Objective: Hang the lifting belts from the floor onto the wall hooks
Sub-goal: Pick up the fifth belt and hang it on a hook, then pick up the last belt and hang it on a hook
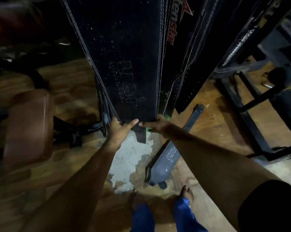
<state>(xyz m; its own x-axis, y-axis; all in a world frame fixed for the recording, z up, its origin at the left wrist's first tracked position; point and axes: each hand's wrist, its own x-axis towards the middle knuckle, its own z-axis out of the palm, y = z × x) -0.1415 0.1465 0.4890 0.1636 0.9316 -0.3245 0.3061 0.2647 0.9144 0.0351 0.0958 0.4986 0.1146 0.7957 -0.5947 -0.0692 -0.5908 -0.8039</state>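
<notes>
Both hands are at the bottom edge of the big black belt [124, 64] that hangs down in front of the person. Left hand [119, 129] grips the lower-left corner, thumb on the front face and stretched along the edge, other fingers hidden behind, so closed on the belt but can't confirm finger wrap. Right hand [155, 125] pinches the lower-right corner the same way, thumb pointing in toward the left thumb, tips nearly meeting. Prob reason: two-corner hold keeps the wide stiff panel flat and stops it swinging while the top end seats on a hook; hook itself is out of frame above, so can't tell if it's caught yet. More belts hang stacked behind this one, edges fanned out just left of the left hand, and a belt with red lettering [176, 22] sits up and right of the right hand, so this one is being squared against the pile. A narrow strap end [140, 134] dangles just below the two thumbs. One grey belt [168, 158] is on the floor [208, 104], below and right of the right hand, near the bare feet: that's the remaining pickup imo. Brown padded bench [29, 124] sits well left of the left hand, black metal rack [252, 101] well right of the right hand. Frame is dim and blurry, details soft.
</notes>
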